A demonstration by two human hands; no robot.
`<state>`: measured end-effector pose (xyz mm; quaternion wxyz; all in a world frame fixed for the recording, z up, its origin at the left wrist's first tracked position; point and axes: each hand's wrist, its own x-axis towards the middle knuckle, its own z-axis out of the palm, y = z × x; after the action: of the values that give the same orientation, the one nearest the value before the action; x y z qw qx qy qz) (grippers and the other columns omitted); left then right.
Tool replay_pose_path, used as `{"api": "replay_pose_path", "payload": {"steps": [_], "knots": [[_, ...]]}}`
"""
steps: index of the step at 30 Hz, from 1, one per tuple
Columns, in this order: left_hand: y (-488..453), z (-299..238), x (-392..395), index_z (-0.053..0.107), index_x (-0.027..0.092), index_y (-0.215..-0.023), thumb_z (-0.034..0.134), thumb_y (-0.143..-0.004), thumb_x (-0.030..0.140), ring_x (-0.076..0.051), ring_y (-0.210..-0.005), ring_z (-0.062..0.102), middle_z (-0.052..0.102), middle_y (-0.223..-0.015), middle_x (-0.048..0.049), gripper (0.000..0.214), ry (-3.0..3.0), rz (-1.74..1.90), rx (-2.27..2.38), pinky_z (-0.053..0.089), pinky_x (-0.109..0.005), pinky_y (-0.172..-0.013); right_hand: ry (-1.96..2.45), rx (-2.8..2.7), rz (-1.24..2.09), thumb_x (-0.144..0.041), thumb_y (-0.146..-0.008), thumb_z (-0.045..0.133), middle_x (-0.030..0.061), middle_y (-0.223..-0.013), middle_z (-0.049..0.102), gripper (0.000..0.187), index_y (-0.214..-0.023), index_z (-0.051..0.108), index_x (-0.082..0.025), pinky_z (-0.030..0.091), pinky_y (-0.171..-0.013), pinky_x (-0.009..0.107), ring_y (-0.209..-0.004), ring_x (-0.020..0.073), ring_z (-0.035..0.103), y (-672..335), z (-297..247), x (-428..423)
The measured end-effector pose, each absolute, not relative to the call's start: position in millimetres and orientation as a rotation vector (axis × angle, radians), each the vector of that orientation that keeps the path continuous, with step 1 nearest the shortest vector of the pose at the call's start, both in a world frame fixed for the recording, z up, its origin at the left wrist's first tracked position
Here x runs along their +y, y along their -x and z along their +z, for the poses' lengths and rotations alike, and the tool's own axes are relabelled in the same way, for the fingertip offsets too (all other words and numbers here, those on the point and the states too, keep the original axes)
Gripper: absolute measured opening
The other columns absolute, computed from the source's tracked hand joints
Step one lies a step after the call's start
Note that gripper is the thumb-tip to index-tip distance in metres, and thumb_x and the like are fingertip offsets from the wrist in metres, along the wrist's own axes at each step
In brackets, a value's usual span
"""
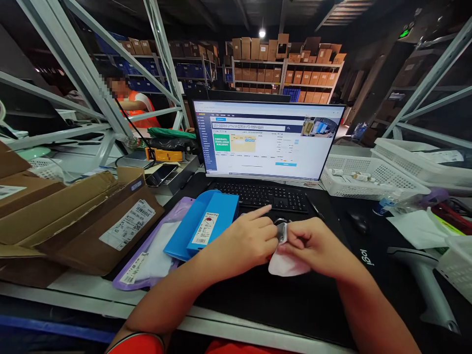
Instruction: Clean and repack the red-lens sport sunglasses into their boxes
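The left hand [245,241] and right hand [313,246] met above a black desk mat [258,307] on the tabletop. The right hand's fingers [297,244] were pressed together on a small silver tab [282,232], which stood up from a pale pink pouch [288,264] hanging just below them. The left index finger [258,212] was stretched out apart from the others, while the remaining left fingers curled in beside the silver tab; the hands hid too much to tell whether they gripped it.

The pouch looked light, soft and thin, so it would probably crumple under pressure. The silver tab seemed stiffer and perhaps slippery, making a pinch on its flat faces the likeliest secure hold.

Left of the fingers lay a blue folder [210,226]; beyond them sat a keyboard [261,196], and to their right lay a barcode scanner [424,280].
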<state>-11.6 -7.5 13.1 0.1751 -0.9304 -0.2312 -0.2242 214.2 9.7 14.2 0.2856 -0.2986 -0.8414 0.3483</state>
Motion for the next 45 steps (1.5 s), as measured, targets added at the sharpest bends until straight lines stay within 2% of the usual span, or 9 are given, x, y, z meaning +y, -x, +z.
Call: {"api": "replay_pose_path", "payload": {"steps": [3,7,11,18,25,33,38,42,45], "knots": [[8,10,-5,0.060,0.019,-0.078,0.058,-0.092,0.017,-0.015,-0.079,0.059,0.063,-0.078,0.0013,0.015,2.592,-0.664,-0.639,0.036,-0.045,-0.120,0.787,-2.193,0.967,-0.024,-0.088,0.067,-0.0076,-0.059,0.032,0.049,-0.062,0.025,-0.021,0.023,-0.050,0.023,-0.056,0.0075,0.026,-213,15,12],[15,16,-4,0.063,0.019,-0.090,0.065,-0.091,0.028,-0.016,-0.090,0.062,0.067,-0.089,0.0005,0.010,2.678,-0.664,-0.620,0.028,-0.050,-0.124,0.652,-2.211,1.269,-0.032,-0.087,0.071,-0.0081,-0.059,0.025,0.056,-0.061,0.022,-0.022,0.021,-0.049,0.024,-0.055,0.0073,0.021,-238,21,29],[19,17,-2,0.063,0.019,-0.089,0.066,-0.091,0.028,-0.015,-0.091,0.063,0.067,-0.088,0.0013,0.010,2.720,-0.704,-0.599,0.029,-0.047,-0.124,0.592,-2.249,1.366,-0.035,-0.084,0.075,-0.0078,-0.057,0.028,0.059,-0.057,0.023,-0.022,0.021,-0.048,0.024,-0.053,0.0067,0.024,-250,23,37],[11,8,2,0.060,0.018,-0.075,0.061,-0.092,0.018,-0.015,-0.084,0.062,0.063,-0.076,0.0021,0.017,2.678,-0.654,-0.611,0.033,-0.046,-0.122,0.870,-2.208,1.091,-0.028,-0.083,0.072,-0.0081,-0.057,0.030,0.052,-0.059,0.027,-0.021,0.021,-0.049,0.022,-0.055,0.0063,0.025,-209,19,17],[19,17,4,0.062,0.020,-0.087,0.060,-0.096,0.036,-0.015,-0.088,0.064,0.068,-0.086,0.0010,0.019,2.733,-0.703,-0.654,0.029,-0.047,-0.123,0.676,-2.143,1.518,-0.036,-0.079,0.078,-0.0086,-0.056,0.025,0.061,-0.056,0.024,-0.021,0.021,-0.047,0.023,-0.053,0.0057,0.023,-246,22,43],[8,10,4,0.060,0.019,-0.076,0.059,-0.095,0.024,-0.015,-0.084,0.062,0.064,-0.078,0.0016,0.019,2.694,-0.651,-0.614,0.031,-0.046,-0.123,0.857,-2.235,1.091,-0.024,-0.081,0.072,-0.0081,-0.056,0.029,0.051,-0.058,0.027,-0.020,0.020,-0.048,0.023,-0.054,0.0066,0.024,-216,23,19],[10,10,2,0.063,0.018,-0.089,0.054,-0.099,0.039,-0.016,-0.091,0.064,0.068,-0.088,-0.0008,0.025,2.691,-0.717,-0.631,0.027,-0.047,-0.124,0.724,-2.140,1.393,-0.039,-0.080,0.078,-0.0079,-0.056,0.027,0.060,-0.057,0.025,-0.021,0.026,-0.049,0.023,-0.054,0.0071,0.025,-236,22,34],[12,12,4,0.062,0.017,-0.088,0.056,-0.097,0.039,-0.015,-0.085,0.064,0.068,-0.087,-0.0018,0.025,2.689,-0.870,-0.718,0.033,-0.044,-0.120,0.730,-1.964,1.311,-0.042,-0.077,0.081,-0.0064,-0.056,0.029,0.063,-0.056,0.026,-0.021,0.040,-0.063,0.028,-0.057,0.0092,0.030,-256,22,50],[12,12,5,0.062,0.018,-0.084,0.057,-0.096,0.035,-0.015,-0.079,0.063,0.068,-0.085,-0.0019,0.021,2.659,-0.972,-0.755,0.040,-0.043,-0.116,0.777,-1.714,1.260,-0.041,-0.075,0.084,-0.0064,-0.056,0.030,0.063,-0.057,0.026,-0.021,0.032,-0.053,0.025,-0.054,0.0087,0.030,-260,20,57]]}}
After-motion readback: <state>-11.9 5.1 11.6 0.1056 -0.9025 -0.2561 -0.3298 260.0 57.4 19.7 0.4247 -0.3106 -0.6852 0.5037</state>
